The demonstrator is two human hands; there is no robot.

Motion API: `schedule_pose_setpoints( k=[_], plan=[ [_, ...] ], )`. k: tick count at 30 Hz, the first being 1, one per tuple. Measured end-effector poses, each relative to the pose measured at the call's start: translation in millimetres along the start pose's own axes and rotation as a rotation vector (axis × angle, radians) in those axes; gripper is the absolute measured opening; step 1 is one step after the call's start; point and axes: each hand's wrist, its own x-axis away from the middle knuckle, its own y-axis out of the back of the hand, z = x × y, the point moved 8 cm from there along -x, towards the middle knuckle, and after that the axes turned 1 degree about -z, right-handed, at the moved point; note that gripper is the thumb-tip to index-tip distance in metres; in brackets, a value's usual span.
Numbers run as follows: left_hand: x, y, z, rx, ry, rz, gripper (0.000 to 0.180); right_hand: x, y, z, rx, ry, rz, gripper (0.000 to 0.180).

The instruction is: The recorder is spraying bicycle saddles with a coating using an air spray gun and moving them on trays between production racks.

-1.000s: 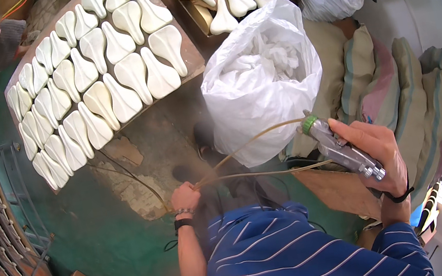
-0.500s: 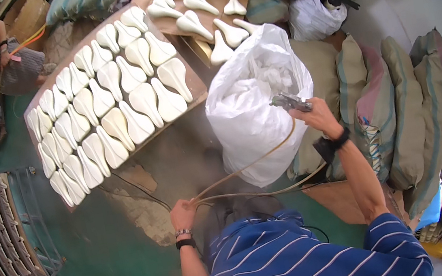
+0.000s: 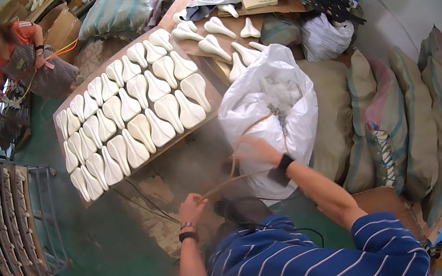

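Observation:
My left hand (image 3: 191,204) is closed on a thin tan hose (image 3: 223,184) low in the middle of the view. The hose runs right and loops up toward the mouth of a big white plastic bag (image 3: 300,119). My right hand (image 3: 255,151), with a black wristband, is blurred at the near edge of the bag mouth, beside the hose loop. A dark, slim spray tool (image 3: 280,122) shows just inside the bag, a little beyond my fingers. The blur hides whether my right hand grips anything.
A board (image 3: 67,108) covered with several rows of white saddle-shaped shells lies ahead on the left. More shells sit on a cardboard-topped table (image 3: 270,10). Stuffed sacks (image 3: 389,127) line the right. A metal rack (image 3: 7,220) stands left. Another person (image 3: 13,47) works far left.
My right hand carried the spray tool up from my right side to the bag mouth, then drew back toward me; the tool now shows inside the bag. My left hand kept hold of the hose.

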Motion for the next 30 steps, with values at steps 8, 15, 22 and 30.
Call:
schedule_pose_setpoints(
  k=[8,15,22,30],
  plan=[
    [-28.8,23.0,-18.1,0.156,0.012,-0.030,0.036,17.0,-122.0,101.1,0.378,0.406,0.375,0.042],
    [-49.5,13.8,-19.5,0.153,-0.154,-0.046,0.081,-30.5,-110.8,-50.7,0.433,-0.134,0.439,0.039],
    [-15.5,-9.3,135.1,0.287,0.412,0.192,0.050,-53.4,-73.0,-234.4,0.579,-0.531,0.276,0.031],
    [-6.1,8.2,159.4,0.320,0.731,0.210,0.047,22.2,-183.6,-239.9,0.332,-0.731,0.747,0.033]
  ],
)
